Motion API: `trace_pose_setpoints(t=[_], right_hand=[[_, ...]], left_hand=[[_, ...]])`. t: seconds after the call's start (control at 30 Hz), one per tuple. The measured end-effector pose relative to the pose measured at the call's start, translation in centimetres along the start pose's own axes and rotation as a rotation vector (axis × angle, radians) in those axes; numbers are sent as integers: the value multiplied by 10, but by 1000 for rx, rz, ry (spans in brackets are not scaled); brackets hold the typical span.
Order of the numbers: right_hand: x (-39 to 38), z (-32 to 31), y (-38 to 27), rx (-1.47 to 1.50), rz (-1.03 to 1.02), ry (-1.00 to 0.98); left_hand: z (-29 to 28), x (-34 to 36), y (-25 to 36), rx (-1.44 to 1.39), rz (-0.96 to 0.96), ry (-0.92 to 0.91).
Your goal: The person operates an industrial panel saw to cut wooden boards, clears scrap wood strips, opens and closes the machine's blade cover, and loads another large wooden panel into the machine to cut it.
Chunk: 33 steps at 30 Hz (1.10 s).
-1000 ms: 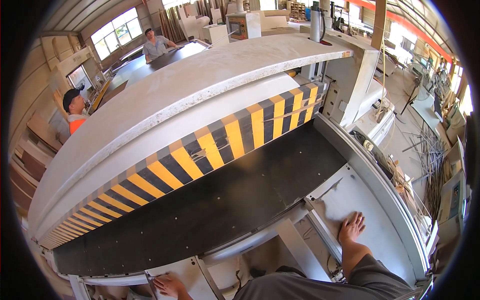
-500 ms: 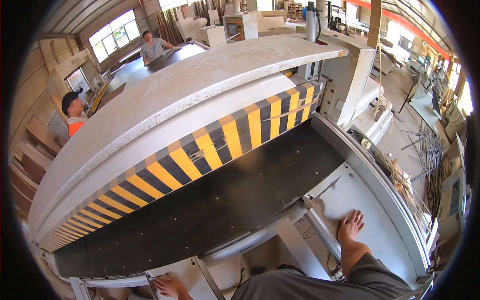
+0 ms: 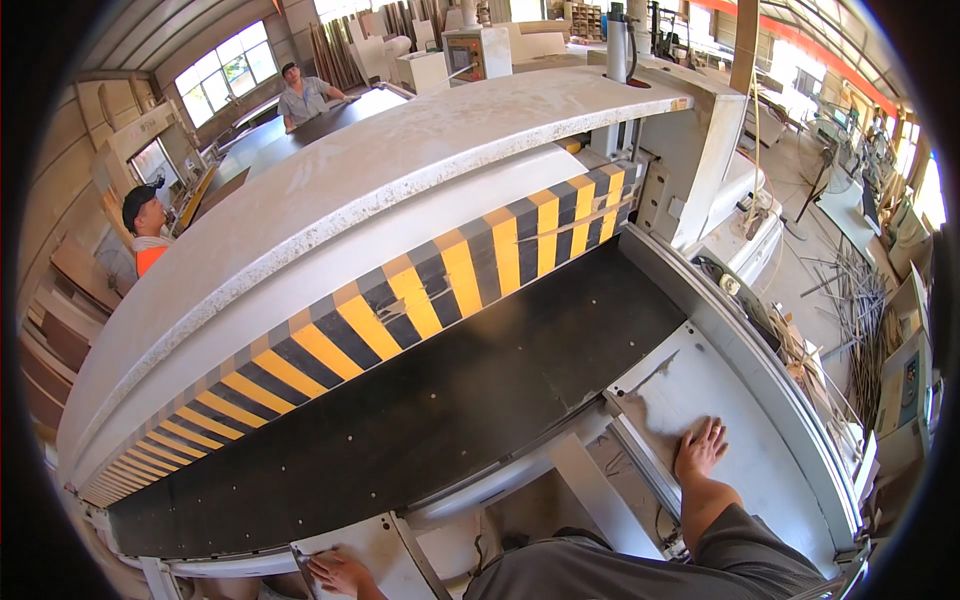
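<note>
My right hand (image 3: pixel 702 450) lies flat with its fingers spread on a pale metal side table (image 3: pixel 770 470) of a large panel saw. Low on the left, my left hand (image 3: pixel 335 570) rests palm down on another metal support plate (image 3: pixel 385 545), fingers stretched out. Neither hand holds anything. Beyond both hands runs the machine's black bed (image 3: pixel 430 420), dotted with small pale spots. Over its far side stands a pressure beam (image 3: pixel 440 290) with yellow and black stripes, scuffed in places. A long, dusty white cover (image 3: pixel 400 160) arches above the beam.
A raised metal fence (image 3: pixel 740 320) borders the right side table. Between the two support plates is an open gap crossed by a metal bar (image 3: pixel 600 490). Two people stand beyond the machine, one in an orange vest (image 3: pixel 150 260), one in a grey shirt (image 3: pixel 303 103). Offcut strips (image 3: pixel 855 310) lie at right.
</note>
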State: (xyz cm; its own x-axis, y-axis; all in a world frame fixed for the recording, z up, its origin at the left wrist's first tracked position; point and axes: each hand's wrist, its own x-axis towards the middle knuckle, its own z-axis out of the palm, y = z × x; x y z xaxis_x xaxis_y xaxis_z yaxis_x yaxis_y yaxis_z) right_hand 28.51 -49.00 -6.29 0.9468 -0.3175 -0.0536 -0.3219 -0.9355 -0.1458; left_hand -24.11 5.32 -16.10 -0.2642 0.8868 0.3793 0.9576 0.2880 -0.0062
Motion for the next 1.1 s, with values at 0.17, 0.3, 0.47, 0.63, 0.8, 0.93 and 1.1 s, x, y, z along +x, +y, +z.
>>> trace_pose_setpoints(t=[0.17, 0.3, 0.47, 0.63, 0.8, 0.93, 1.1], right_hand=[[-7, -25, -9, -3, 7, -17], [-10, -37, -12, -4, 4, -22], [-6, -39, -12, -15, 9, -23], [-8, -47, -14, -21, 10, -18], [-10, -58, -18, -22, 16, -12], [-10, -63, -21, -26, 10, -13], [-8, -58, -19, -45, 12, -13]], left_hand=[[-42, 17, -2, 42, -4, 7], [-72, 29, 5, 51, -3, 5], [-123, 38, 19, 124, -66, -307], [-134, 46, 20, 136, -73, -311], [-156, 54, 28, 127, -79, -326], [-153, 56, 23, 129, -73, -305], [-149, 59, 22, 119, -65, -295]])
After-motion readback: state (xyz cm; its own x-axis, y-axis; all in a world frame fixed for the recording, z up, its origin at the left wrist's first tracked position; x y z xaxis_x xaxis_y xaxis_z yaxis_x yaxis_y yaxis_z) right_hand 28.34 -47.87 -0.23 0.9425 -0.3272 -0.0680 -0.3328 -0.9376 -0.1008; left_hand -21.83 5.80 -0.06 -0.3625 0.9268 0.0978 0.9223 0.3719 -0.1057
